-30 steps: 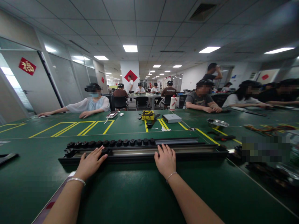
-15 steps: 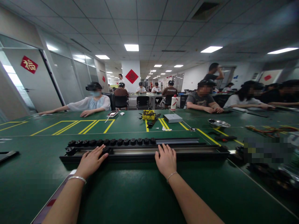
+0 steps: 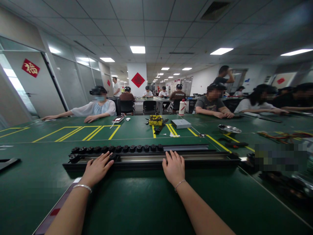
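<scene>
A long black rail assembly (image 3: 141, 165) lies crosswise in front of me, with a shiny metal strip (image 3: 144, 158) along its channel. My left hand (image 3: 99, 166) rests on its left part, fingers stretched out, beside a small black block (image 3: 113, 157) partly hidden by the fingers. My right hand (image 3: 174, 166) lies spread on the rail right of its middle. Neither hand is wrapped round anything. Behind the rail, several black knob-like parts (image 3: 132, 148) stand in a row on a second strip, whose bare grey end (image 3: 186, 148) shows at the right.
On the green table (image 3: 137, 202) are a yellow block with black cables (image 3: 156, 120), a grey box (image 3: 181, 123), a metal bowl (image 3: 229, 129), a white bottle (image 3: 182, 107) and a black tool (image 3: 236, 144). Dark parts (image 3: 281, 182) lie at right. Several people sit across the table.
Both hands stay almost still on the rail. In the background, a standing person has moved left into fuller view beside the pillar.
</scene>
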A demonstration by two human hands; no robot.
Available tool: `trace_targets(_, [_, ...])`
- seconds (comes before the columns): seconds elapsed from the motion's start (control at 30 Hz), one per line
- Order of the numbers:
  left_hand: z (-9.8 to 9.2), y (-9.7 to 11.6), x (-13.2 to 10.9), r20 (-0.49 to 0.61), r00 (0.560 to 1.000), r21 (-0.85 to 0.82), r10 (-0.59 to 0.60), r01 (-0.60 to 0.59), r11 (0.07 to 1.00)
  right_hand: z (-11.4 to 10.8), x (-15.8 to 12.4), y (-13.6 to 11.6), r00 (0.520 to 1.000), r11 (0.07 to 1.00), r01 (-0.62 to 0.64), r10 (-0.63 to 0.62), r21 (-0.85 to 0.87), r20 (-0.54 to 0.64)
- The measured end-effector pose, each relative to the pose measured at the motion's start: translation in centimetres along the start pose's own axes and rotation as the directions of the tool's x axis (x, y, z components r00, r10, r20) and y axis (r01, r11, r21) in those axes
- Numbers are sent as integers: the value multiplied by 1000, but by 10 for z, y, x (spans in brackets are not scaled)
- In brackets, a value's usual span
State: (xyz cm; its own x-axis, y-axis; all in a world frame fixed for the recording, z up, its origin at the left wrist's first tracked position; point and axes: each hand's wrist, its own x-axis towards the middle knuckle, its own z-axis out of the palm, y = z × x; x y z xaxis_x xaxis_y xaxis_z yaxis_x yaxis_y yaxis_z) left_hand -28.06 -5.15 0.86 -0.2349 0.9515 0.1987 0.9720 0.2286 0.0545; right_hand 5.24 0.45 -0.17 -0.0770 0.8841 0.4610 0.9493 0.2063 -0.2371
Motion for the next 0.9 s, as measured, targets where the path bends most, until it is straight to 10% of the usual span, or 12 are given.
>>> trace_targets(0.9, [4, 2, 2, -20, 997, -43, -68, 67, 997, 0, -3, -2, 995, 995, 94, -93, 42, -26])
